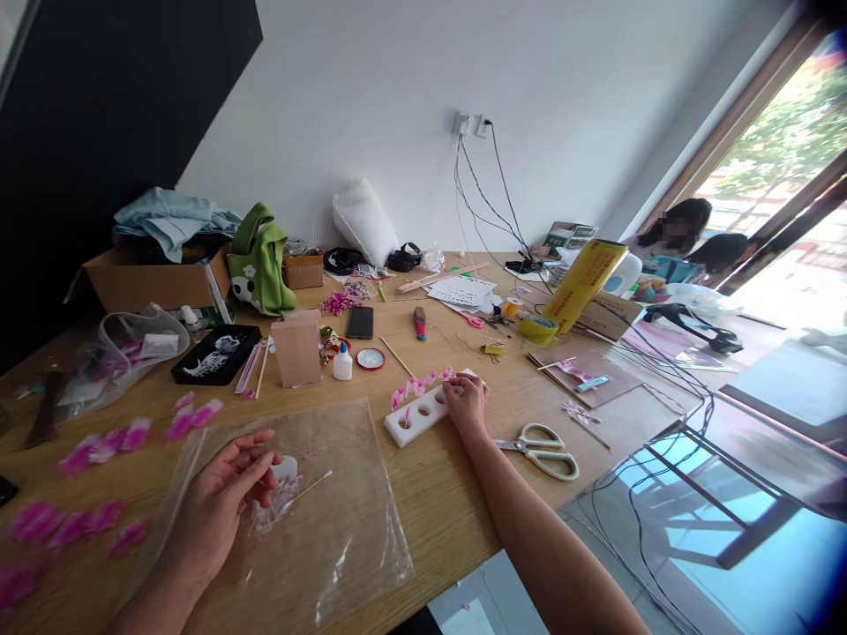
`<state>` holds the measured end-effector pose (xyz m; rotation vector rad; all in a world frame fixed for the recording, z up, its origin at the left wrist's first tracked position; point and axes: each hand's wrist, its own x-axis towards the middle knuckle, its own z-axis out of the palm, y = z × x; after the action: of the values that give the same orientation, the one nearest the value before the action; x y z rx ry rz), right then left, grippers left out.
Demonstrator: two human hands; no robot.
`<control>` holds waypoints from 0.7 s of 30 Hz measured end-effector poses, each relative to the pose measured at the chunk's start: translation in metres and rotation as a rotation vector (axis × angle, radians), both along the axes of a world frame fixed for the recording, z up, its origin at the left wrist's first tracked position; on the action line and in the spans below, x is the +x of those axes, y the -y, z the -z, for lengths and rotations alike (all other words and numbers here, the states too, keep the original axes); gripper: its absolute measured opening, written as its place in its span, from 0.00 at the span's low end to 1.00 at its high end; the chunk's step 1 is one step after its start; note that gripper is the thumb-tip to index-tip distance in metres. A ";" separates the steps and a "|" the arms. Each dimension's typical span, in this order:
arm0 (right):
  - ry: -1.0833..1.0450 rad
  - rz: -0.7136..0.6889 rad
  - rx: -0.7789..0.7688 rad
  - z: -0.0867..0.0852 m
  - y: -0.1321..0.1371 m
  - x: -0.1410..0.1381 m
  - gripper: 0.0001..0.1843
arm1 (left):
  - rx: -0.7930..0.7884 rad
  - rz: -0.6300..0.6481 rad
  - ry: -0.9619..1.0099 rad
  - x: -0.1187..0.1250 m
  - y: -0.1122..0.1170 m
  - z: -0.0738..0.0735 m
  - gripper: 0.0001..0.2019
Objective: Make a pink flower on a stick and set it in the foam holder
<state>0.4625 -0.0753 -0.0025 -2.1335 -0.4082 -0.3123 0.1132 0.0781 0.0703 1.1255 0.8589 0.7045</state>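
My right hand (467,401) is closed over the far end of a white block with round holes (420,425); its fingertips are partly hidden. Pink petal-like pieces (414,386) stand along the block's back side. My left hand (231,481) hovers over a clear plastic sheet (331,529), thumb and fingers bent together; whether they pinch something small is hidden. Beneath and beside its fingertips are a small white round piece (286,468), crumpled pale pink scraps (268,516) and a cotton swab (314,490). White-handled scissors (546,451) lie right of my right forearm.
Pink petal pieces (106,444) lie on the left. A glue bottle (342,363), cardboard block (296,348) and phone (361,323) stand or lie ahead. A yellow box (586,287) and cables (662,353) are at right. A person (678,225) is beyond the table.
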 end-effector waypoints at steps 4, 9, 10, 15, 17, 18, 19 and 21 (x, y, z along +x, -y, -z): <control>0.004 0.009 0.006 0.000 0.000 0.000 0.12 | -0.007 -0.006 0.002 0.000 0.000 -0.001 0.31; 0.002 0.008 0.004 0.001 0.000 0.001 0.11 | -0.012 -0.012 -0.003 0.000 0.001 -0.002 0.31; 0.003 0.008 0.004 0.001 0.000 0.001 0.11 | -0.014 -0.014 -0.004 0.000 0.001 -0.002 0.31; 0.003 0.010 0.002 0.001 -0.001 0.001 0.11 | -0.019 -0.016 -0.003 0.000 0.001 -0.001 0.31; 0.000 0.011 -0.001 0.000 -0.001 0.001 0.11 | -0.014 -0.013 -0.002 0.000 0.000 -0.001 0.31; -0.002 0.012 -0.002 0.000 -0.002 0.001 0.11 | -0.011 -0.011 -0.001 0.000 0.000 -0.001 0.31; -0.003 0.013 -0.003 0.000 -0.002 0.001 0.11 | -0.008 -0.008 0.000 0.000 0.000 0.000 0.31; -0.007 0.015 -0.004 -0.001 -0.002 0.001 0.11 | -0.006 -0.003 -0.001 0.000 -0.001 0.000 0.31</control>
<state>0.4634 -0.0735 -0.0019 -2.1418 -0.3888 -0.3128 0.1130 0.0787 0.0700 1.1198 0.8625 0.7036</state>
